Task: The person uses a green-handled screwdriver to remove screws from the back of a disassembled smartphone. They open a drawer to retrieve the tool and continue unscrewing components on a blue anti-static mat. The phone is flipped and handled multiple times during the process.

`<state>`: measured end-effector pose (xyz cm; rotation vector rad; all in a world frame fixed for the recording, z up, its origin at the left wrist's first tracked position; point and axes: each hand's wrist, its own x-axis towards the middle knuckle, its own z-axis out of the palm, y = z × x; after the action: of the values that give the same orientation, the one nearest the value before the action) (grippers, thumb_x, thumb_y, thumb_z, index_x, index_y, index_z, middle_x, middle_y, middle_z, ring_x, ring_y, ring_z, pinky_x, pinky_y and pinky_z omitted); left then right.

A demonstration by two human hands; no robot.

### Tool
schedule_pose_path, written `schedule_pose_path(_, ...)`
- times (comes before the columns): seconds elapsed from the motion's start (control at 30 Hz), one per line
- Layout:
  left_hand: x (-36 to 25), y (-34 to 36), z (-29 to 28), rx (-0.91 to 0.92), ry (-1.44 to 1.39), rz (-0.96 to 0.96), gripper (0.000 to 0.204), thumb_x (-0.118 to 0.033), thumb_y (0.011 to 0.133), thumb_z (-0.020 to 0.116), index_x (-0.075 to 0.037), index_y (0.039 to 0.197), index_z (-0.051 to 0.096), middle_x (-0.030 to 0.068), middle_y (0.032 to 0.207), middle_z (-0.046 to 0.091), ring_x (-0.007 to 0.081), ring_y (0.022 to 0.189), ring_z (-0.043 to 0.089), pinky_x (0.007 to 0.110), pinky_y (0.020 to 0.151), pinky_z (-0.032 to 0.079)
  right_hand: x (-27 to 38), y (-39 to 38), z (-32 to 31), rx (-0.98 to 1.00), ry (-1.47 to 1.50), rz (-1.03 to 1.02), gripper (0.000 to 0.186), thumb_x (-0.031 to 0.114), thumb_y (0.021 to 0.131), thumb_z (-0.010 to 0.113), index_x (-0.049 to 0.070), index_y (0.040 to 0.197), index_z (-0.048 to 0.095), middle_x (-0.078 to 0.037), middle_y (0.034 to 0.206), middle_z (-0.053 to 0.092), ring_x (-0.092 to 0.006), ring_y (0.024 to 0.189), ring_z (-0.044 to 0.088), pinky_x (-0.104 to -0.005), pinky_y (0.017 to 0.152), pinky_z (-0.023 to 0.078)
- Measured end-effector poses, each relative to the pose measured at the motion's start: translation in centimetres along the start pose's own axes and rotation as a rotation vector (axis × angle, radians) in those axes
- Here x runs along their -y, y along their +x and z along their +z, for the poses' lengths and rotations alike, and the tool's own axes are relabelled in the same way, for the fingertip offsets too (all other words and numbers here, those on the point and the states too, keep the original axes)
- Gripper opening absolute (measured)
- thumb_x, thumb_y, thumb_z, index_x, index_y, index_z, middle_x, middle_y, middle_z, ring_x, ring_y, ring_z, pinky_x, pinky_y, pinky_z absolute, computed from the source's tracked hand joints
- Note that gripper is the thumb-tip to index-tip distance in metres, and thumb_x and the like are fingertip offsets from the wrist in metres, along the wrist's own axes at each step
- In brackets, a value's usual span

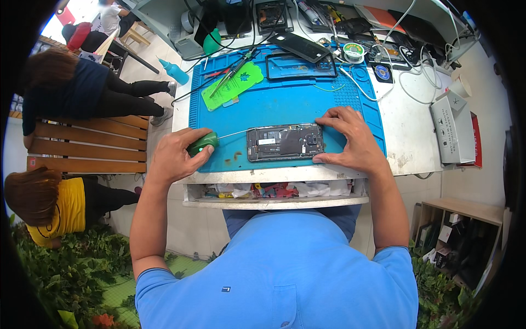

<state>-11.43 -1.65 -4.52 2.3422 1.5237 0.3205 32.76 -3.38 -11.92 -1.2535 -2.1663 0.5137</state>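
Observation:
On the blue work mat (296, 104) lies an opened smartphone (285, 143), its dark inner parts, white label and camera module showing. My right hand (353, 137) grips the phone's right end between thumb and fingers. My left hand (178, 153) is closed around a green-handled screwdriver (203, 144). Its long thin shaft points right, its end at the phone's upper left corner; whether it touches cannot be made out.
Farther back on the mat are a soldering iron (234, 72), a green card (241, 88), a blue phone frame (298, 68) and a dark panel (300, 47). White cables (361, 85) run along the right. An open drawer (274, 204) juts out below the table edge.

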Motion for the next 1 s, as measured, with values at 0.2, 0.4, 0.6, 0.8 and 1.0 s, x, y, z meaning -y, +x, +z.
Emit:
schedule_pose_path(0.2, 0.0, 0.5, 0.1, 0.026, -0.002, 0.007, 0.041, -0.037, 0.096, 0.083, -0.011, 0.127, 0.086, 0.0166, 0.103, 0.084, 0.0382, 0.080, 0.076, 0.046, 0.076, 0.059, -0.1, 0.0, 0.0, 0.007, 0.005, 0.005, 0.081, 0.049, 0.069, 0.107, 0.009, 0.136, 0.082, -0.010, 0.130, 0.071, -0.0324, 0.127, 0.065, -0.0482, 0.115, 0.049)
schedule_pose_path(0.4, -0.3, 0.8, 0.3, 0.028, -0.025, 0.005, 0.042, -0.039, 0.097, 0.083, -0.011, 0.128, 0.086, 0.0162, 0.104, 0.084, 0.0377, 0.081, 0.076, 0.045, 0.077, 0.060, -0.1, 0.0, -0.1, 0.014, 0.003, 0.010, 0.080, 0.049, 0.070, 0.106, 0.010, 0.136, 0.082, -0.010, 0.131, 0.071, -0.0328, 0.127, 0.065, -0.0487, 0.116, 0.049)
schedule_pose_path(0.6, -0.4, 0.9, 0.4, 0.033, -0.042, 0.013, 0.041, -0.031, 0.096, 0.085, -0.005, 0.128, 0.085, 0.0185, 0.096, 0.081, 0.0314, 0.076, 0.075, 0.040, 0.072, 0.057, -0.1, 0.0, 0.0, 0.017, 0.008, 0.012, 0.081, 0.049, 0.070, 0.107, 0.010, 0.136, 0.082, -0.011, 0.132, 0.071, -0.0333, 0.129, 0.064, -0.0495, 0.117, 0.048)
schedule_pose_path(0.8, -0.9, 1.4, 0.4, 0.059, -0.059, 0.011, 0.041, -0.030, 0.096, 0.085, -0.005, 0.128, 0.085, 0.0186, 0.098, 0.082, 0.0319, 0.079, 0.077, 0.040, 0.074, 0.059, -0.2, -0.1, 0.0, 0.017, 0.009, 0.019, 0.081, 0.050, 0.070, 0.107, 0.010, 0.136, 0.082, -0.011, 0.133, 0.071, -0.0335, 0.129, 0.064, -0.0501, 0.118, 0.048)
schedule_pose_path(1.0, -1.1, 1.9, 0.8, 0.058, -0.067, 0.014, 0.042, -0.039, 0.097, 0.083, -0.011, 0.129, 0.086, 0.0167, 0.107, 0.085, 0.0374, 0.086, 0.078, 0.045, 0.078, 0.061, -0.2, 0.0, 0.0, 0.014, 0.004, 0.007, 0.082, 0.051, 0.070, 0.107, 0.011, 0.136, 0.082, -0.010, 0.133, 0.071, -0.0326, 0.128, 0.064, -0.0501, 0.117, 0.048)
